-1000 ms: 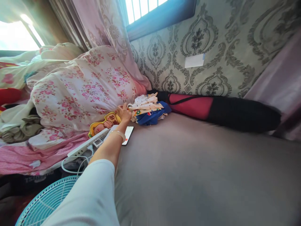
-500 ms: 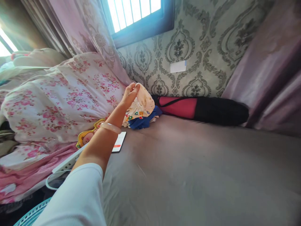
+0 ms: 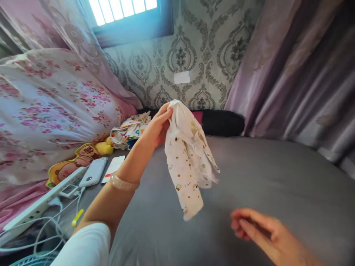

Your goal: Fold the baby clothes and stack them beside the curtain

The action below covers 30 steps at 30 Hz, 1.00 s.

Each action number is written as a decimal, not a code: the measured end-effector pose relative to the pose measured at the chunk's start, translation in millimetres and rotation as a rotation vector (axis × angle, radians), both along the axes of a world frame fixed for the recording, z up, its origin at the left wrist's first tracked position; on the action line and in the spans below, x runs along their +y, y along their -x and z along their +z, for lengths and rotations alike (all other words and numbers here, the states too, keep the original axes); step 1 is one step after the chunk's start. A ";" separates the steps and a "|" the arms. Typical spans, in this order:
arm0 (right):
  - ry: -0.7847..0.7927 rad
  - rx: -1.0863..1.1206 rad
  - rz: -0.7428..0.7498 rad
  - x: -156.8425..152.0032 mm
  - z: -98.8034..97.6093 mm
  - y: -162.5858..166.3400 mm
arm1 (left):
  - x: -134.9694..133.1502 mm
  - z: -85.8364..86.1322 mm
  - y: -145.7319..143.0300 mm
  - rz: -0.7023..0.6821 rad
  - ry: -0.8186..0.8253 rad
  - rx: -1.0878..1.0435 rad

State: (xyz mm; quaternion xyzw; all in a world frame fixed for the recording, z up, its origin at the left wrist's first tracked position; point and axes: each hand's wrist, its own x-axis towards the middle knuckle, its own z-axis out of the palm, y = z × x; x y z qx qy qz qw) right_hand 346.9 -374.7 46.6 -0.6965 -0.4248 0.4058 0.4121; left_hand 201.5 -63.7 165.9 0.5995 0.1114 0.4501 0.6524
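Note:
My left hand (image 3: 157,127) is raised over the grey bed sheet (image 3: 249,177) and pinches the top of a small cream garment with little brown and gold spots (image 3: 186,159), which hangs down loosely. My right hand (image 3: 256,229) comes in low at the lower right, fingers stretched out and slightly curled, holding nothing, just below and to the right of the garment's hem. A small pile of printed clothes (image 3: 129,129) lies behind my left arm near the wall.
A floral quilt (image 3: 52,107) is heaped at the left. Beside it lie a cartoon cushion (image 3: 70,166), a power bank (image 3: 94,171), a phone (image 3: 113,168) and a white power strip (image 3: 41,203) with cables. A dark bolster (image 3: 222,122) lies along the wall; curtains hang at right.
My left hand took a garment from the pile, lifted it and carried it rightward over the sheet. My right hand has come into view. The view has swung to the right.

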 end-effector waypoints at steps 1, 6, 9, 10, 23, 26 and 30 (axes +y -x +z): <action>-0.056 -0.011 0.004 7.2 10.9 -2.1 | -9.6 -6.8 -2.5 -0.040 0.040 0.006; -0.278 -0.056 -0.044 43.2 32.7 -0.2 | -35.7 -43.2 -15.7 -0.131 0.242 0.113; -0.401 -0.047 -0.150 68.2 25.7 4.7 | -42.0 -57.3 -19.8 -0.142 0.319 0.153; -0.434 -0.062 -0.183 76.3 22.4 6.1 | -44.5 -59.5 -20.1 -0.151 0.332 0.162; -0.630 -0.197 -0.130 120.9 -7.9 10.0 | -77.5 -68.4 -20.8 -0.452 0.517 0.239; -0.553 -0.179 -0.136 115.4 -1.5 2.5 | -69.5 -72.7 -18.6 -0.452 0.514 0.224; -0.492 -0.236 -0.265 100.9 15.2 -14.3 | -52.2 -80.6 -13.7 -0.294 0.430 0.270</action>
